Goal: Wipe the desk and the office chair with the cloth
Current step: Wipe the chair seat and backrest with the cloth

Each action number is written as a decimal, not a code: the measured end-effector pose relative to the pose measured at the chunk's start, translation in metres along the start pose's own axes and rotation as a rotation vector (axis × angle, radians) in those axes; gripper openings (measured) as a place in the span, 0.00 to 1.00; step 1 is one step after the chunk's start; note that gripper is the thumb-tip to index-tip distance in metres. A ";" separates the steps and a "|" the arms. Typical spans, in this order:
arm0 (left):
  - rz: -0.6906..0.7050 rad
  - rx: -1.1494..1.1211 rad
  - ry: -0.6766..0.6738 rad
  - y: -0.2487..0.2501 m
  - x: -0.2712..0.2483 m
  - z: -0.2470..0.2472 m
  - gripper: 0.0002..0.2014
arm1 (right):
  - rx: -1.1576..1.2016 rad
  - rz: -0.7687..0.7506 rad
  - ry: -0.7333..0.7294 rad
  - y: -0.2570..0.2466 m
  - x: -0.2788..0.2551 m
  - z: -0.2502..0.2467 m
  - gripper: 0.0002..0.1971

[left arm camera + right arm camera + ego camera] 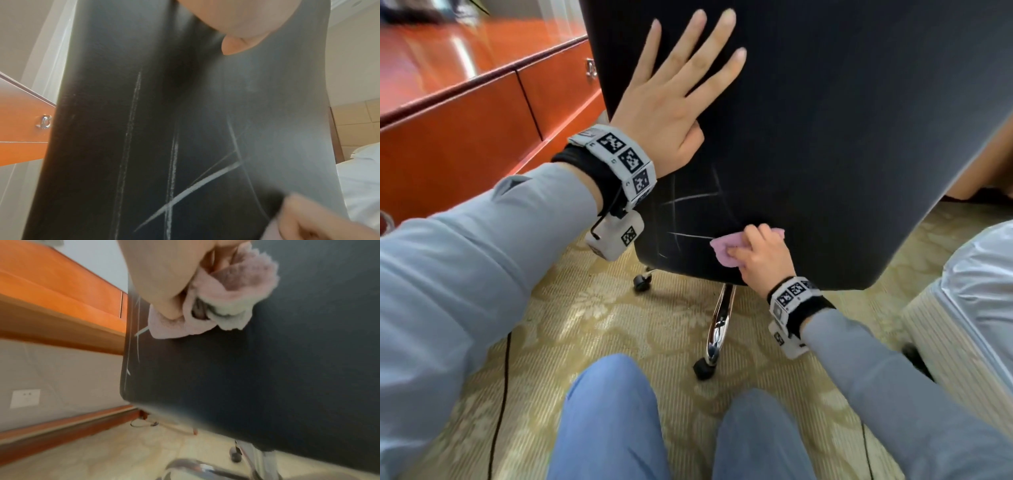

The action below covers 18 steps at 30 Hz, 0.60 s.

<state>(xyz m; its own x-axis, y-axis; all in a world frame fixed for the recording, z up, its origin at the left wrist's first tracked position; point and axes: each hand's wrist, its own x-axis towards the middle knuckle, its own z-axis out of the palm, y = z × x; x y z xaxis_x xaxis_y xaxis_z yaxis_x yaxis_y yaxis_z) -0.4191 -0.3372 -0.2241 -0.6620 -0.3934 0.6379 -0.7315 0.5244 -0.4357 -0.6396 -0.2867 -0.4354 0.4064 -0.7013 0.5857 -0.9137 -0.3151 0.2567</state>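
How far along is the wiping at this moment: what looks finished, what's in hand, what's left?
Finished: nothing shows for certain; the desk top is blurred, so its state cannot be told. In hand: the right hand presses the pink cloth against the lower back of the office chair, while the left hand lies flat on it higher up. Left: the white chalk-like lines left of the cloth.

Under you lies a pale carpet [592,308] with a woven floral pattern, and a thin black cable [500,394] trails across it on your left. On your right stands a bed [962,308] with white bedding above a striped base. The right wrist view shows you a grey wall [61,369] carrying a white socket plate [25,398] above a reddish wooden skirting board [68,434].
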 end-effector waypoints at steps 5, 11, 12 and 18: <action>-0.001 -0.012 0.005 0.004 0.003 0.006 0.37 | 0.012 0.041 0.395 0.009 0.092 -0.075 0.08; 0.003 -0.024 0.002 0.000 0.004 0.003 0.36 | 0.045 0.058 0.384 -0.011 0.097 -0.049 0.06; 0.003 -0.018 -0.014 0.000 0.003 0.001 0.38 | 0.049 0.025 0.243 -0.019 0.074 -0.028 0.07; -0.143 -0.258 0.050 0.039 -0.062 0.016 0.35 | 0.202 0.133 -0.040 -0.036 0.034 -0.005 0.17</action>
<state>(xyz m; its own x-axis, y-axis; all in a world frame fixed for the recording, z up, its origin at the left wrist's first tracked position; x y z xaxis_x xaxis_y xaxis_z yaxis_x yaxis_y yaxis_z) -0.4099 -0.3046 -0.2909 -0.5416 -0.4430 0.7144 -0.7469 0.6436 -0.1672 -0.5935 -0.2960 -0.4211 0.2858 -0.7687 0.5722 -0.9414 -0.3368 0.0177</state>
